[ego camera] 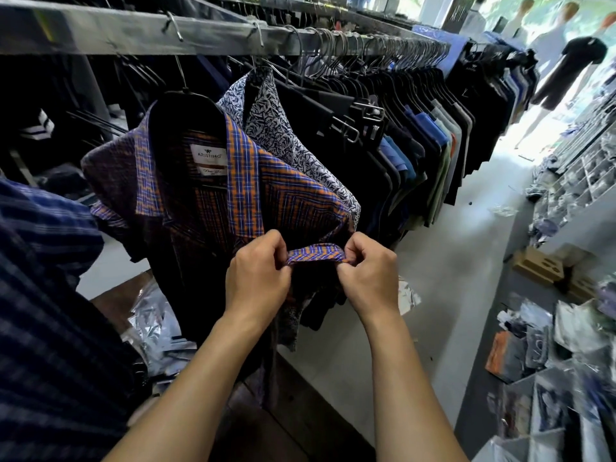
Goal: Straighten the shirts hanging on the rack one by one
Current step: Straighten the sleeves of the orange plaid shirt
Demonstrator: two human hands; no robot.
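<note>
1. Working on the plaid shirt [206,201], hung on a hanger [186,95] from the rail [133,31] at upper left of the frame, with collar spread and label showing.
2. Pinching a folded band of its cloth, seemingly a sleeve hem [316,254], at centre frame: left grip [258,271] clamped on one end, right grip [370,275] clamped on the other, fingers curled tight round the fabric.
3. Judged as mid-step: unrolling or flattening that hem before moving along. Hard to tell how much of the row is done.
4. Next, probably: drawing the band taut sideways, smoothing it flat, then releasing and squaring the shoulders on the hanger.
5. Crowded on the right by the leaf-print shirt [293,135], touching the plaid one, and by dark clothes [416,128] packed close along the rail.
6. Open room below and toward lower right, over the pale floor [450,261]. Hemmed in further out by cluttered shelves [566,361] at the right edge and plastic bags [156,321] at lower left.
</note>
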